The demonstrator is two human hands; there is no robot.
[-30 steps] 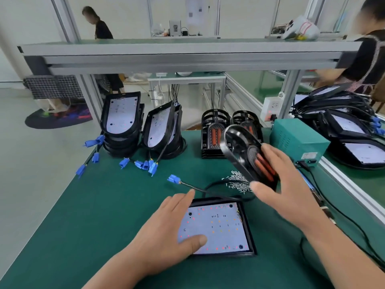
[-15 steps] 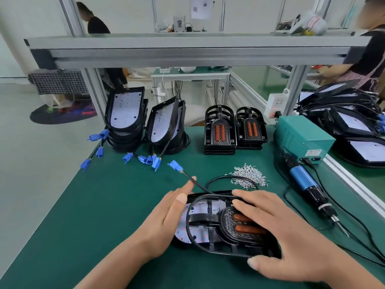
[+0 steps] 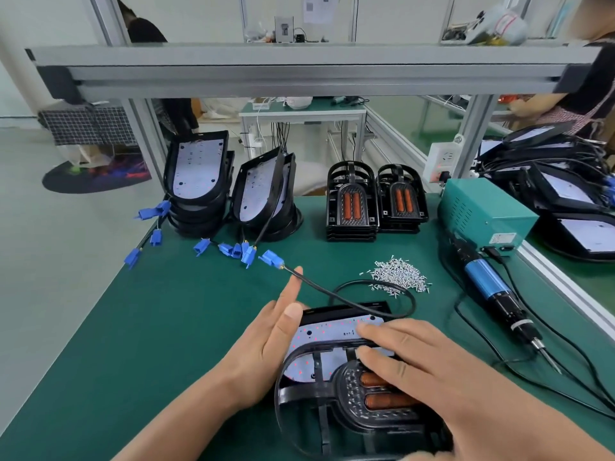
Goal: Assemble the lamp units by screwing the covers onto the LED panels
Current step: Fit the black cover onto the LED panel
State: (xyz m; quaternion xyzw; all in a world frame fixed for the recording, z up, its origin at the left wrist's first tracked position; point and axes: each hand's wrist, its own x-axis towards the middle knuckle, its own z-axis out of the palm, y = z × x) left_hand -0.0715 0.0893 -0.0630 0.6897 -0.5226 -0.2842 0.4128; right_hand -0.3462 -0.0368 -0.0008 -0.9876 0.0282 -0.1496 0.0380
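The panel lay flat on the green worktop near its front edge, white LED face up w/ red dots showing. The cover, a black frame w/ two orange coils at its centre, lay over the panel's near part, shifted toward the person, so the panel's far part was bare. R hand lay palm down on the cover, fingers straight & spread, pressing on it and curled round nothing. L hand stood on edge against the panel's left side, fingers straight & together, thumb tip at the far-left corner. It was slack too, gripping nothing. A black cable ran from the panel's far edge, looped, & ended in a blue plug just beyond the L fingertips. Screws sat in a loose pile just past the loop. A screwdriver w/ blue body lay at right, tip toward the person, near a green box. At the worktop's back stood two cover stacks mid & two leaning panel stacks at left, w/ blue plugs trailing from them.
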